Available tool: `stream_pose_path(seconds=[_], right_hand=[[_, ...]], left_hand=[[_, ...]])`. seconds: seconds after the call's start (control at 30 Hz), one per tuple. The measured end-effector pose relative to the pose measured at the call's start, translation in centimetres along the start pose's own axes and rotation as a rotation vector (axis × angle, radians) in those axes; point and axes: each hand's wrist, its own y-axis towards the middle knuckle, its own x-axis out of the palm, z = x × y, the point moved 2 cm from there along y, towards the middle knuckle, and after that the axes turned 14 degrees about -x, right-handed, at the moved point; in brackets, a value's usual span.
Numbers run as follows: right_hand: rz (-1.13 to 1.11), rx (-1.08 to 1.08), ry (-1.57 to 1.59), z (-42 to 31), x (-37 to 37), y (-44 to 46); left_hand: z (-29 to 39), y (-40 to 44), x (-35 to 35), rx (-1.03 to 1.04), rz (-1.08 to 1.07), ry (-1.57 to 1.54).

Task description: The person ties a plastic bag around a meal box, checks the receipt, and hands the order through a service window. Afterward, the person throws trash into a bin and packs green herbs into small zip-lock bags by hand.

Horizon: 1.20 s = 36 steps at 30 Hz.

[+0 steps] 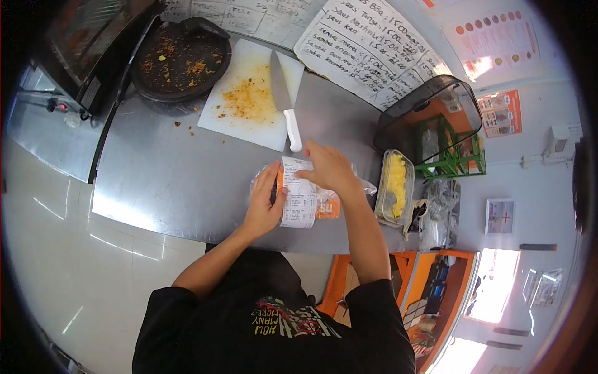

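A long printed receipt [299, 209] lies over an orange and white package [328, 207] in clear plastic at the table's front edge. My left hand [264, 202] rests along the left side of the package, its thumb by the receipt's edge and its fingers stretched out. From the right, my right hand [328, 167] reaches over the top of the receipt, thumb and fingers apart, with the thumb on the paper. Whether the fingers pinch any of the paper is not visible. Just beyond lies a knife [291, 128] with a white handle, its blade on a white cutting board [265, 134] with brown crumbs.
A dark stone mortar [180, 62] with crumbs stands at the back left of the metal table [168, 168]. On the right are a clear tub of yellow food [395, 187], a dark mesh-like container [427, 115] and a green rack [451, 149]. Orange shelves [436, 293] stand below right.
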Motion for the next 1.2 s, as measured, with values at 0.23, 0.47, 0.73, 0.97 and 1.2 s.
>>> stream_pose_path(seconds=[0.23,0.47,0.73,0.97,1.2], right_hand=[[0.607,0.373,0.149,1.4,-5.6,-8.2],[0.786,0.500,0.884,6.2,11.5,-14.7],[1.042,0.421,1.589,3.7,16.1,-19.2],[1.383,0.412,1.681,4.9,14.1,-36.8],[1.600,0.396,1.471,8.2,15.2,-55.4]], left_hand=[[-1.3,0.8,0.4,-0.210,-0.053,-0.221],[-3.7,1.9,1.5,-0.475,-0.156,-0.521],[1.2,-1.3,5.8,-0.387,-0.174,-0.706],[7.1,-12.5,18.3,-0.362,-0.269,-0.675],[11.4,-22.3,32.7,-0.435,-0.566,-0.751]])
